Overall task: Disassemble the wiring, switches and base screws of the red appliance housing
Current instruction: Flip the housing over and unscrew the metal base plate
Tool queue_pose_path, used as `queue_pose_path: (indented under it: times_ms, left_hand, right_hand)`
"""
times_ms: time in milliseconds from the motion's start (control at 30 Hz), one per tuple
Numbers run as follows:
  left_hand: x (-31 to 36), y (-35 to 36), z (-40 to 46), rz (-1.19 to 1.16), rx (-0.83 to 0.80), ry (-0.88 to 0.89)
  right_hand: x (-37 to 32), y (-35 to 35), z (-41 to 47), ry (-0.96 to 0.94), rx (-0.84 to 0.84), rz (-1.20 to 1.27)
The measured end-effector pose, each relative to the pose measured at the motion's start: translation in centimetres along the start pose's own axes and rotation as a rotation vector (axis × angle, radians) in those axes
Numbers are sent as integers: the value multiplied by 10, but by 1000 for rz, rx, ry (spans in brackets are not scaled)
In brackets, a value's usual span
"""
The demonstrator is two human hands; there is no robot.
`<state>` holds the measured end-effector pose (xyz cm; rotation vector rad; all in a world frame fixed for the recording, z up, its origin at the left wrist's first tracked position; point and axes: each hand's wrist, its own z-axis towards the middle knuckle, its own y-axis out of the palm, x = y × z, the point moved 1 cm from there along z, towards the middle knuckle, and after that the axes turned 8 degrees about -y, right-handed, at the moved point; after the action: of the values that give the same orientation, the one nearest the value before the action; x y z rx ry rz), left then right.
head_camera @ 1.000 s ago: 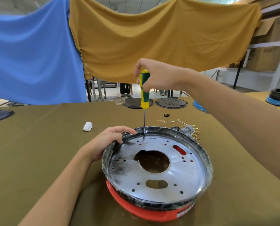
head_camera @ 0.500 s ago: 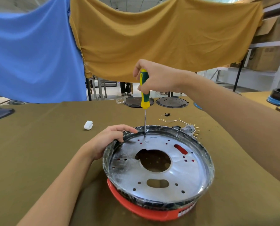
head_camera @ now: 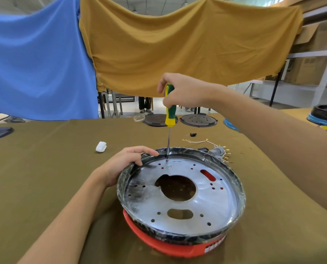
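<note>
Wiring (head_camera: 218, 152) lies removed on the desk (head_camera: 44, 168). Right hand (head_camera: 183, 90) grips screwdriver (head_camera: 169, 111) on a base screw, apparently; left hand (head_camera: 124, 164) clasps red housing (head_camera: 166, 242) rim mid-desk.

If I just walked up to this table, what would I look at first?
Probably the shiny metal plate full of holes, sitting on the red housing near the table's front edge. Next, the green-and-yellow screwdriver standing upright, its tip at the plate's far edge: the right hand grips it while the left hand holds the rim.
</note>
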<state>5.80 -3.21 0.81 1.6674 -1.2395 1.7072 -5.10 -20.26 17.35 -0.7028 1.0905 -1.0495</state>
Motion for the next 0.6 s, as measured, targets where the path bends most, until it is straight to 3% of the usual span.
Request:
queue_pose_path:
  times_ms: [100, 200, 333, 400, 533, 600]
  left_hand:
    - [0, 0, -1, -1, -3, 2]
    - [1, 0, -2, -24, -9, -2]
    - [0, 0, -2, -22, -12, 3]
    - [-1, 0, -1, -21, -17, 2]
    - [-2, -1, 0, -19, -21, 3]
    - [-3, -2, 1, -8, -25, 6]
  right_hand:
    - [3, 4, 1, 3, 38, -221]
    - [7, 4, 2, -51, 34, -272]
    - [6, -1, -1, -53, 35, 135]
    - [6, -3, -1, -10, 30, 191]
    - [8, 1, 1, 34, -10, -172]
    - [10, 4, 2, -8, 21, -187]
